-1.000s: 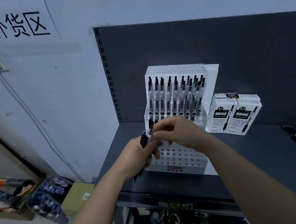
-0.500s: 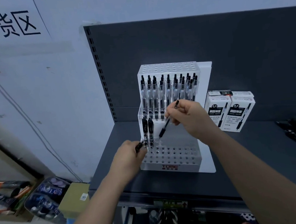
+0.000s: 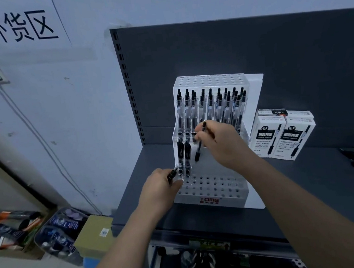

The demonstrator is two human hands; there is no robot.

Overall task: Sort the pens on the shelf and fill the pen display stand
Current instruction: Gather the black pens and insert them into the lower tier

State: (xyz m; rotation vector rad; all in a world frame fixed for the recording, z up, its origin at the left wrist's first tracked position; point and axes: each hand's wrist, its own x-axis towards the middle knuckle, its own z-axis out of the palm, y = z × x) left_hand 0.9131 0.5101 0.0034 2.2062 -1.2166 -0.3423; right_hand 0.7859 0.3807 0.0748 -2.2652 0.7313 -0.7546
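Head view: right hand [image 3: 220,144] pinches a slim black pen [image 3: 199,145] over the white tiered plastic stand [image 3: 210,193]; left hand [image 3: 159,189] grips black pens [image 3: 172,174].

Stand [image 3: 231,191]: clear glossy acrylic, white plastic base, smooth. Pens [image 3: 211,106] at far tier: see-thru plastic barrels, black tops. Shelf [image 3: 306,186] & back panel [image 3: 228,49]: matt dk-grey painted metal. Boxes [image 3: 280,137] right: glossy white card. Left wall [image 3: 61,106]: matt paint, scuffed. Carton [image 3: 94,230] on floor: plain cardboard.

A stationery shop: slotted retail shelf [image 3: 201,218], boxed pens [image 3: 282,133], display stand [image 3: 210,193].
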